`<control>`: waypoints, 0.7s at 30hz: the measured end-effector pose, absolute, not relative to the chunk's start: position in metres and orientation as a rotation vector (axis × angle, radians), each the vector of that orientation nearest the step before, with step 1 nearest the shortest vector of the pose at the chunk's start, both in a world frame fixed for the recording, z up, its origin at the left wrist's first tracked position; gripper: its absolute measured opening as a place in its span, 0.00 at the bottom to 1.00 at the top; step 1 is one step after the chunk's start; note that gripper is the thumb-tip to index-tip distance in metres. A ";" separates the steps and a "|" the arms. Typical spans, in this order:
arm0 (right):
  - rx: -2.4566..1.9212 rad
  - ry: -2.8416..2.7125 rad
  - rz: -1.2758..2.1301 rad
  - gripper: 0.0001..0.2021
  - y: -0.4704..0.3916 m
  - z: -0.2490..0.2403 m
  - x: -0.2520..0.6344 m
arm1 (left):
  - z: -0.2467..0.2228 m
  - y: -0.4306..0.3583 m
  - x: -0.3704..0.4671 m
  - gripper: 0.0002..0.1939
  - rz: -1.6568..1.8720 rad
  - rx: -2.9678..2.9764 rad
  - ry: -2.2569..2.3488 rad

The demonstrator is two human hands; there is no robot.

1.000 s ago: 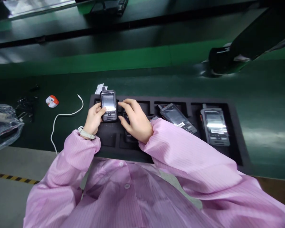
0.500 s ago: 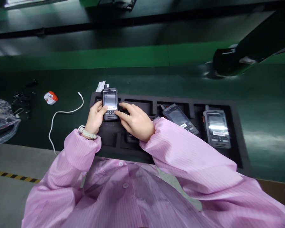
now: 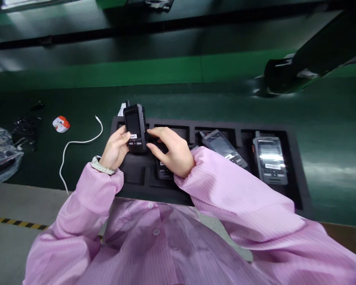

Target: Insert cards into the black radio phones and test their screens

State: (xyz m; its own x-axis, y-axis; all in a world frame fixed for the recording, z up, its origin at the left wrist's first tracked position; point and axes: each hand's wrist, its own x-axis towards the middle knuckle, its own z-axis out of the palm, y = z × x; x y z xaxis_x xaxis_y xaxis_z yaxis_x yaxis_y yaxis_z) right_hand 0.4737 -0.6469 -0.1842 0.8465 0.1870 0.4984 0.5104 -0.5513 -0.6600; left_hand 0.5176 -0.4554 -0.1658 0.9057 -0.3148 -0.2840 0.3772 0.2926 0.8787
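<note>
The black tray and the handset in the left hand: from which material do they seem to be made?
The tray looks like soft black foam: matte, no shine, with thick cut-out walls between pockets. The handset, held in the left hand, looks like hard black plastic with a glossy, probably glass, screen that shows faint reflections. The right hand touches its lower edge.

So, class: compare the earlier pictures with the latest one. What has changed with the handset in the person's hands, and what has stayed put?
The handset in the left hand has turned and tilted left, and its lit screen now looks dark. The right hand still hovers at its lower edge. The foam tray, the two handsets lying in it and the white cable have not moved.
</note>
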 end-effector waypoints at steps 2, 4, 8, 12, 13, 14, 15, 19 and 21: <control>-2.162 -0.535 -0.560 0.11 -0.646 -0.182 0.472 | -0.163 -0.457 0.516 0.14 -0.457 1.170 0.038; -2.165 -0.561 -0.653 0.10 -0.645 -0.179 0.470 | -0.160 -0.457 0.515 0.12 -0.460 1.162 0.029; -2.194 -0.561 -0.699 0.10 -0.643 -0.171 0.464 | -0.155 -0.457 0.512 0.15 -0.503 1.173 0.023; -2.180 -0.583 -0.724 0.10 -0.642 -0.166 0.458 | -0.152 -0.455 0.510 0.19 -0.540 1.195 0.001; -2.165 -0.596 -0.746 0.09 -0.643 -0.165 0.457 | -0.152 -0.456 0.510 0.20 -0.545 1.202 -0.003; -2.152 -0.607 -0.764 0.08 -0.643 -0.165 0.457 | -0.151 -0.456 0.509 0.21 -0.545 1.211 -0.005; -2.145 -0.613 -0.773 0.08 -0.643 -0.164 0.456 | -0.151 -0.456 0.509 0.21 -0.542 1.223 -0.003; -2.163 -0.598 -0.711 0.09 -0.643 -0.163 0.455 | -0.149 -0.457 0.508 0.23 -0.513 1.264 -0.001; -2.159 -0.602 -0.723 0.08 -0.643 -0.162 0.454 | -0.150 -0.456 0.507 0.25 -0.504 1.274 -0.013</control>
State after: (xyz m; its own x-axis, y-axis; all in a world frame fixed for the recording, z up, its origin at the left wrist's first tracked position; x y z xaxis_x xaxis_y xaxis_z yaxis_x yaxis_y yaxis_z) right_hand 0.4540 -0.6427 -0.1623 0.7277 0.1827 0.6611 0.6171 -0.5951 -0.5149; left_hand 0.5074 -0.4560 -0.1497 0.8918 -0.3672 -0.2644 0.3530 0.1993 0.9141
